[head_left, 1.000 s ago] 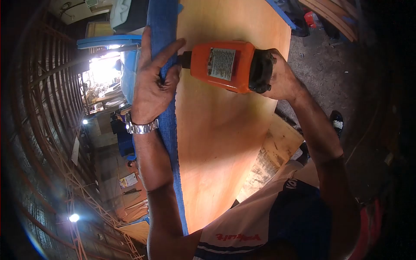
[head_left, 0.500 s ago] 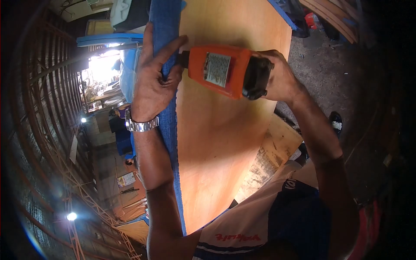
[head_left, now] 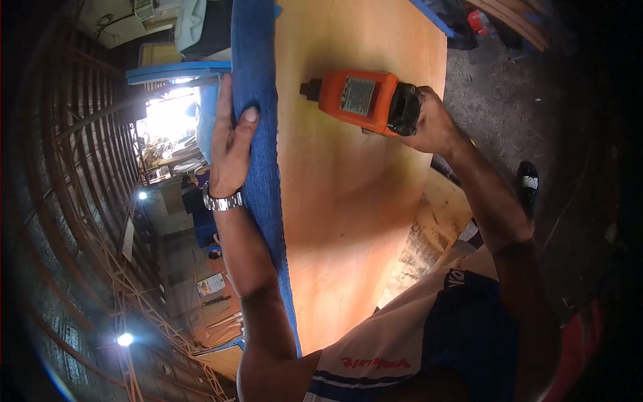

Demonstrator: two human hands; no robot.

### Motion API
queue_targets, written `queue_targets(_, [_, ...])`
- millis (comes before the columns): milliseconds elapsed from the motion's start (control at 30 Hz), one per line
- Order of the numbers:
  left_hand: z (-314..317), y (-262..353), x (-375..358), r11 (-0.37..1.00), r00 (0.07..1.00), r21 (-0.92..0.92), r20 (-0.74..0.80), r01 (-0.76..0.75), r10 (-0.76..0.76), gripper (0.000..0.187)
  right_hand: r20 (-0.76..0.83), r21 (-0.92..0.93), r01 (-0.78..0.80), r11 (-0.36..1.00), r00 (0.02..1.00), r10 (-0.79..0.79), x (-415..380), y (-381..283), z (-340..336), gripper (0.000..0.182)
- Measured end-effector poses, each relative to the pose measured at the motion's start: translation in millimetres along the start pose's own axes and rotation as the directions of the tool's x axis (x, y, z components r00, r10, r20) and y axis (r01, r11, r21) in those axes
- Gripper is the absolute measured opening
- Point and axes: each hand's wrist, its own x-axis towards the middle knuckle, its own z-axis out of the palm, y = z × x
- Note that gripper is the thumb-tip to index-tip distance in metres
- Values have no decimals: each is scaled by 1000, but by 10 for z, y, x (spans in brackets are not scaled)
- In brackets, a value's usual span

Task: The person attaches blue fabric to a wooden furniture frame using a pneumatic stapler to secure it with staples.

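Note:
A large plywood panel [head_left: 348, 221] has blue fabric [head_left: 258, 94] folded along its left edge. My left hand [head_left: 232, 144], with a metal watch at the wrist, lies against the fabric edge, its thumb on top and its fingers stretched along the outer side. My right hand [head_left: 432, 124] grips the rear of an orange and black power tool [head_left: 378, 100] with a white label. The tool hangs over the upper part of the panel, its black nose pointing left, apart from the fabric. The right hand's fingers are partly hidden behind the tool.
Below the panel on the right is a stained wooden board [head_left: 435, 208]. A dark shoe [head_left: 528, 181] stands on the grey floor [head_left: 479, 100]. Wooden strips [head_left: 516, 20] lie at the upper right. A person [head_left: 213, 252] is far off at the left.
The tool has moved right, away from the fabric edge, with my right hand. My left hand has slid down slightly, and its fingers no longer reach over the fabric beside the tool's nose.

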Motion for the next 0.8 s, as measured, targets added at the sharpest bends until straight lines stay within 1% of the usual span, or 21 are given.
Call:
queue_targets(33, [-7,18,-36,998,997,10,16,70,-70,85,1,1,1,1000,1000,-1,-6,-30,-6,27])
queue_targets(67, [26,66,-39,997,997,42,16,69,-69,85,4,-12,2,1000,1000,-2,-19,-36,-5,27])
queue_targets(133, [119,209,-1,996,997,37,-3,80,-80,84,3,-42,10,999,1000,-9,-22,-33,-22,27])
queue_targets(167, [156,263,-16,994,994,3,-21,106,-105,83,-7,1,13,1000,1000,-13,-28,-23,-1,27])
queue_targets(233, [207,360,1,993,992,12,-47,121,-121,80,-24,84,26,996,999,-24,-1,12,44,27])
queue_targets(333, [260,419,17,986,991,113,-71,119,-112,76,103,25,10,1000,995,-13,1,-4,21,25])
queue_targets(433, [260,399,8,975,987,171,-101,142,-126,76,172,61,-29,998,985,18,52,-125,-11,28])
queue_targets(500, [258,394,10,972,987,189,-101,139,-122,78,146,48,-14,999,989,6,100,-69,51,30])
queue_targets(600, [247,333,14,980,993,185,-104,76,-58,79,161,51,25,998,986,-33,151,-84,54,33])
queue_targets(667, [236,300,22,975,993,207,-104,77,-56,81,163,-12,28,1000,986,-26,159,-164,50,34])
queue_targets(733, [238,295,1,977,992,194,-102,91,-72,82,134,-148,2,989,991,18,129,-276,57,34])
queue_targets(800, [248,328,-3,984,991,141,-97,105,-92,82,193,-254,11,967,980,40,149,-222,35,36])
